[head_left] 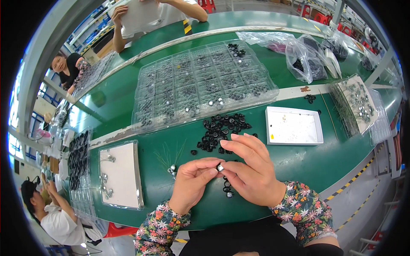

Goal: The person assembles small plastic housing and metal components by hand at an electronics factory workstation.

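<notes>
Between the fingertips of both hands is a small black round part with a shiny silver piece (220,167). My left hand (190,181) pinches it from the left with thumb and forefinger. On the other side, my right hand (256,177) grips it with thumb and forefinger, its other fingers raised. Just beyond the hands lies a loose pile of small black ring-shaped parts (220,130). A few silver parts with thin wires (172,170) rest left of my left hand. Below the fingers, a short row of black and silver pieces (227,187) lies partly hidden by my right hand.
A clear compartment tray (185,91) of small parts stands beyond the pile. A shallow white box (294,126) sits at right, near stacked wired parts (358,100). At left are a pale board (121,175) and black-filled trays (79,160). Bags (305,59) lie far right; co-workers sit across and left.
</notes>
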`<state>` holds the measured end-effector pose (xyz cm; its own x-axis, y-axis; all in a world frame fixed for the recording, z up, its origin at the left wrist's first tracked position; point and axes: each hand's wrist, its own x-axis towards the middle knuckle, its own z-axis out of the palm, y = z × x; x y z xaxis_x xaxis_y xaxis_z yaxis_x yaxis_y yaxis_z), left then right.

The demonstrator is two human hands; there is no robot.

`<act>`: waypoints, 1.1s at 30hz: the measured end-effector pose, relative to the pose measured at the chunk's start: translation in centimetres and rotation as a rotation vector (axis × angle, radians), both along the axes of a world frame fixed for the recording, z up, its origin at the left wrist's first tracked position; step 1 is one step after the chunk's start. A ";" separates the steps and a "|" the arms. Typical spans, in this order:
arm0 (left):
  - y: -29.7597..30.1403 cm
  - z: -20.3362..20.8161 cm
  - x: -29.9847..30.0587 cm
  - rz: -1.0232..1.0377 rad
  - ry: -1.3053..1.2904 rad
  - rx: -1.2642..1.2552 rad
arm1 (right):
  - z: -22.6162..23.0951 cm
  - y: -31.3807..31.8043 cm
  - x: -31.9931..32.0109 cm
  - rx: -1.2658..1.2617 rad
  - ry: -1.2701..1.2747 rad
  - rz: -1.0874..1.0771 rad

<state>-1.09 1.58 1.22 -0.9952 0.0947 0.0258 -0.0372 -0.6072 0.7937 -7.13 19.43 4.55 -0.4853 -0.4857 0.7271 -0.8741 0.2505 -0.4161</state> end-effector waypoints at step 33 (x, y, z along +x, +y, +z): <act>0.2 0.3 0.2 0.003 0.001 -0.093 | -1.2 0.4 -1.0 -0.195 -1.021 0.295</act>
